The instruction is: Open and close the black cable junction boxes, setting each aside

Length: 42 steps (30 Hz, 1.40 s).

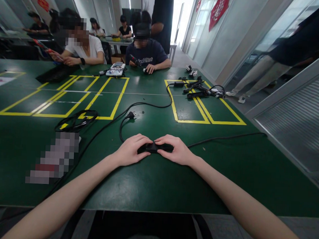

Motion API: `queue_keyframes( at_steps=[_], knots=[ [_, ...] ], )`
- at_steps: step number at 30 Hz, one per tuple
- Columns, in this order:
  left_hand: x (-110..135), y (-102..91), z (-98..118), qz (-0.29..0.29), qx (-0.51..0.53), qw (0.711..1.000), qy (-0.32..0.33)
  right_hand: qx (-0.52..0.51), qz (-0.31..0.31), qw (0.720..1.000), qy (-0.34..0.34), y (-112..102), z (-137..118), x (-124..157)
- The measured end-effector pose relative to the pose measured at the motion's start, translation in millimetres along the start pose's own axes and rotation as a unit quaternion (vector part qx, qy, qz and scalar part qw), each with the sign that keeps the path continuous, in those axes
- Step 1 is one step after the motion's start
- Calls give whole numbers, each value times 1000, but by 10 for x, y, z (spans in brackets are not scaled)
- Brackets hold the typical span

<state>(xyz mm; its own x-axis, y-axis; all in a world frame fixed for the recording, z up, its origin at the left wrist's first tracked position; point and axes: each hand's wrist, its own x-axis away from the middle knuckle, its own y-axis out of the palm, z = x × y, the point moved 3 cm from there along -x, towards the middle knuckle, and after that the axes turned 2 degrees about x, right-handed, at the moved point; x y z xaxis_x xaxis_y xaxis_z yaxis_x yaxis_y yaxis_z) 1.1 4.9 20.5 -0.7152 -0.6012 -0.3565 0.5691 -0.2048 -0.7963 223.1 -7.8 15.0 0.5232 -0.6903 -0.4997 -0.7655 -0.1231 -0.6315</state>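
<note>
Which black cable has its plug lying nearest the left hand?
The curved cable: its pronged plug lies beyond the left hand; the coiled cable and tangled cables lie farther off.

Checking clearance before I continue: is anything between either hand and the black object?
Nothing visible: the left hand and right hand both grip the black object directly. The plug lies beyond the left hand.

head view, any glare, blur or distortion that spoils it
Head view: the bright opening at the top is blown out to white, soft glare sits on the table, and the person at far right looks stretched and slanted; head view, too: the black object in the left hand and right hand is too dark for detail.
</note>
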Motion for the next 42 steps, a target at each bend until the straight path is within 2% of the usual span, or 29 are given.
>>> queue_keyframes(
  at_steps=[4,8,14,20,24,42],
  knots=[
    [-4,16,13,-5,-20,1000,9,81,-52,995,-23,39,-54,-10],
    [-13,-9,39,-13,-23,1000,-4,156,-87,984,-15,71,-73,-16],
    [-24,31,35,-21,-62,998,-19,179,-122,976,12,89,-29,6],
    [-19,20,38,-33,-100,994,10,187,-146,971,27,95,-52,24],
    [-27,-5,68,-55,-141,987,48,167,-151,974,37,71,-109,30],
    [-17,9,88,-27,-151,987,43,198,-141,970,16,48,-156,-28]
  ],
)
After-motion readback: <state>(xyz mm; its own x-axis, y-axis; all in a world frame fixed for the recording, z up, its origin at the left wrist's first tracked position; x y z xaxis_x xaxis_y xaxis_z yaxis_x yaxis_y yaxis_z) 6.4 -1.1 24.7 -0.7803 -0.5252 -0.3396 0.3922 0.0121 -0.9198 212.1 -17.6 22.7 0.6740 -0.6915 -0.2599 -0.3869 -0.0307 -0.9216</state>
